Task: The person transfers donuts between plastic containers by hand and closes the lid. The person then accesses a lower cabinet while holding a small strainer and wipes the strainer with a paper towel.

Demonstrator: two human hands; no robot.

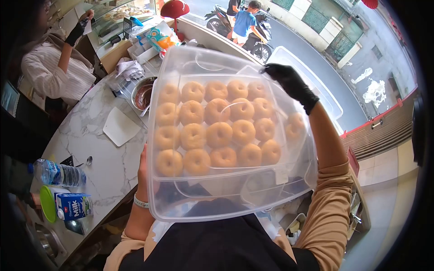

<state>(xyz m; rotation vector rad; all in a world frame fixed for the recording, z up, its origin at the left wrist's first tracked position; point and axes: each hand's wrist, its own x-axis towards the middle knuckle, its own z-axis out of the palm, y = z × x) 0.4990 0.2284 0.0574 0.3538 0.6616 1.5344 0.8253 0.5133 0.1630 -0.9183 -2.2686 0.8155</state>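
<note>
A large translucent plastic lid (pixel 217 177) spans the middle of the view, tilted in front of me. Through it show several rows of plain ring doughnuts (pixel 219 134), slightly hazy; more doughnuts (pixel 295 126) appear at the right. My right hand (pixel 289 83), in a black glove, is closed on the lid's far right edge. My left hand (pixel 142 174), bare with a band at the wrist, is at the lid's left edge; its fingers are mostly hidden behind the plastic. How far the lid sits above the doughnuts is hard to tell.
Marble-look counter (pixel 97 135) holds a bowl of dark brown mixture (pixel 143 94), a white board (pixel 121 126), a water bottle (pixel 58 174) and a milk carton (pixel 73 206). Another clear plastic piece (pixel 312 74) lies at the right. A person (pixel 58 67) stands at the left.
</note>
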